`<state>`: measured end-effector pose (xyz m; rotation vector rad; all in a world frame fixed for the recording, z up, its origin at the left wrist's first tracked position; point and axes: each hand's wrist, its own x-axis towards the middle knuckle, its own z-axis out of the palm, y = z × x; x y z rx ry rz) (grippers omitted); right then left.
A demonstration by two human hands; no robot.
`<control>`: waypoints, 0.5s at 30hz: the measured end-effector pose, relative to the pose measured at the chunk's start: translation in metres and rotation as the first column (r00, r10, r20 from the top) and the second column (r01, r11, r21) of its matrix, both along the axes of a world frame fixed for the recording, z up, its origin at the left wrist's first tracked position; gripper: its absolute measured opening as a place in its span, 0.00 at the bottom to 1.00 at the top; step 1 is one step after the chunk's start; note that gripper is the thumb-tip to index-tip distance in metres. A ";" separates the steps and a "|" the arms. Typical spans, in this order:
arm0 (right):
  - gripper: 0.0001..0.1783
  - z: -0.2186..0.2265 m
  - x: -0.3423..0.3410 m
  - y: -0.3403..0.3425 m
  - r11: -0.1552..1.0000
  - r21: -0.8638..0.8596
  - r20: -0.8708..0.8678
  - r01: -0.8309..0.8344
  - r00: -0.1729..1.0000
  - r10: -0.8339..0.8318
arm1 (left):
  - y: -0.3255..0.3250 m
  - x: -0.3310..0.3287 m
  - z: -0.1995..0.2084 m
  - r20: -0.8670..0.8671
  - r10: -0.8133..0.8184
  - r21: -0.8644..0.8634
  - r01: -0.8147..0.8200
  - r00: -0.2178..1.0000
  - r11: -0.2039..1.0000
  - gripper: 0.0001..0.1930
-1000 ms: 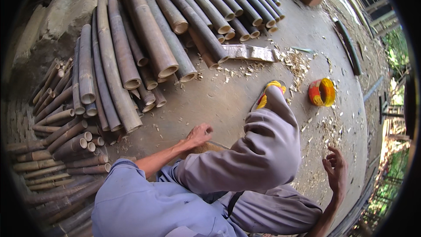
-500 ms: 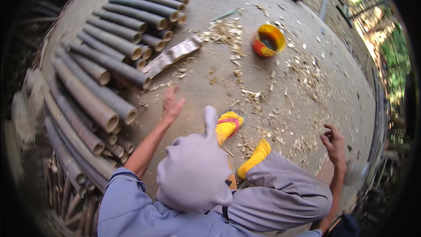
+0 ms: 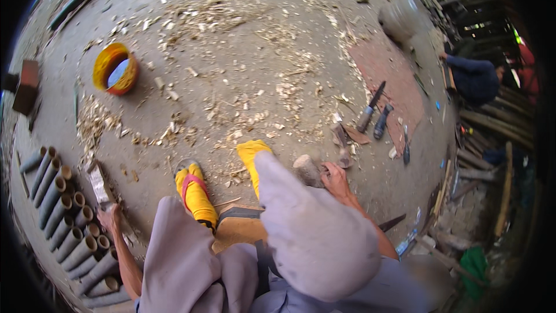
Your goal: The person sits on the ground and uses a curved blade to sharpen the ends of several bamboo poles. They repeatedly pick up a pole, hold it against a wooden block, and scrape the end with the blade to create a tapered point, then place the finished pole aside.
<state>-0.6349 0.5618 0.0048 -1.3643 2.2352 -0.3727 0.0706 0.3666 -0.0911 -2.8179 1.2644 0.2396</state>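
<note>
At the lower left, my left hand (image 3: 110, 218) is beside a pale, paper-like strip (image 3: 101, 182) and the cut bamboo tubes (image 3: 69, 220). Its fingers look apart, and I see nothing held. On the right, my right hand (image 3: 337, 181) is down at the floor with bent fingers against a pale, rounded block (image 3: 306, 169), like stone or wood. Just beyond it lie a dark-bladed knife (image 3: 370, 107), a dark-handled tool (image 3: 383, 122) and a brownish, rounded wooden piece (image 3: 341, 136). My knees and yellow-socked feet (image 3: 200, 197) are between the hands.
A yellow-and-red bucket (image 3: 124, 78) stands at the upper left among wood shavings (image 3: 220, 14). A reddish mat (image 3: 388, 75) lies right, below a translucent container (image 3: 399, 17). Another person (image 3: 472, 78) is at the far right, near wooden poles (image 3: 492, 119).
The view has swung right, bringing the tools and mat into sight. My left hand has come down beside the strip; my right hand has gone from raised to touching the block.
</note>
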 end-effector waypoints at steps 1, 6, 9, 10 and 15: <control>0.17 -0.004 0.010 0.011 0.996 0.013 0.030 0.088 0.996 -0.088 | 0.007 -0.008 0.002 -0.094 0.004 -0.051 -0.009 0.996 0.999 0.45; 0.19 -0.009 0.034 0.058 0.962 -0.105 -0.113 0.250 0.958 -0.262 | 0.009 -0.079 0.003 -0.280 -0.230 -0.214 0.173 0.932 0.961 0.42; 0.24 -0.012 0.027 0.062 0.930 -0.154 -0.113 0.334 0.929 -0.352 | 0.010 -0.103 -0.009 -0.118 -0.414 -0.248 0.377 0.902 0.892 0.41; 0.26 -0.015 0.019 0.065 0.921 -0.163 -0.169 0.354 0.910 -0.379 | 0.012 -0.109 -0.010 -0.059 -0.464 -0.253 0.436 0.884 0.864 0.41; 0.34 -0.032 -0.040 0.024 0.888 -0.233 -0.313 0.397 0.834 -0.455 | -0.003 -0.172 0.009 -0.207 -0.615 -0.370 0.520 0.761 0.769 0.41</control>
